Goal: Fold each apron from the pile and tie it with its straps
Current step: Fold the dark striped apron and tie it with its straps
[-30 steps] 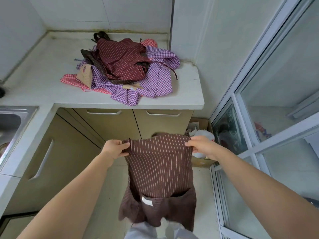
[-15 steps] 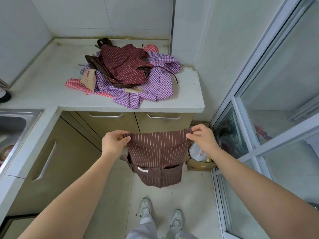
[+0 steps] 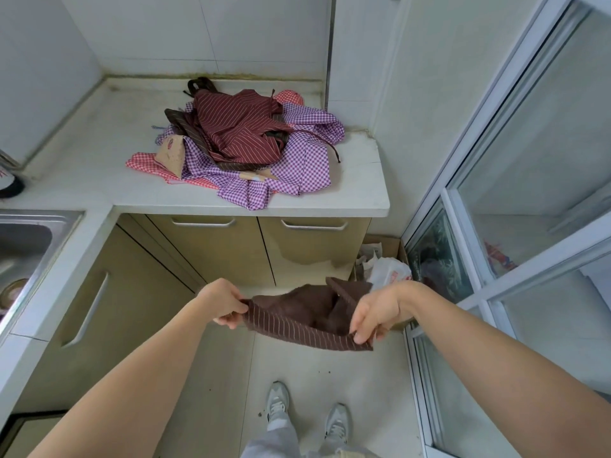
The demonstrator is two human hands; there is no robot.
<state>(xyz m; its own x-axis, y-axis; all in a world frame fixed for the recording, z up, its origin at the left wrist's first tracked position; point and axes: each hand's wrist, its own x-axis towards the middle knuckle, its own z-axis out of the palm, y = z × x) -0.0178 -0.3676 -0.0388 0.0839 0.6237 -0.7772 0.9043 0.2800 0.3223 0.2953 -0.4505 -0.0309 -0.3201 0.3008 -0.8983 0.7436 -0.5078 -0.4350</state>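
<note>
Below the counter [image 3: 347,206], left hand [image 3: 222,304] and right hand [image 3: 377,310] each pinch a brown striped apron [image 3: 297,320], fingers curled on its corners.

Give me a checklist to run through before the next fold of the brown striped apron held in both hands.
1. Left hand grips one end of the brown striped apron: ok.
2. Right hand pinches the other end: ok.
3. Apron hangs clear of the floor: ok.
4. Fabric flat and even between the hands: not ok, it sags bunched.
5. Straps found for tying: cannot tell, none show.
6. Bare countertop left of the pile to lay it down: ok.
</note>
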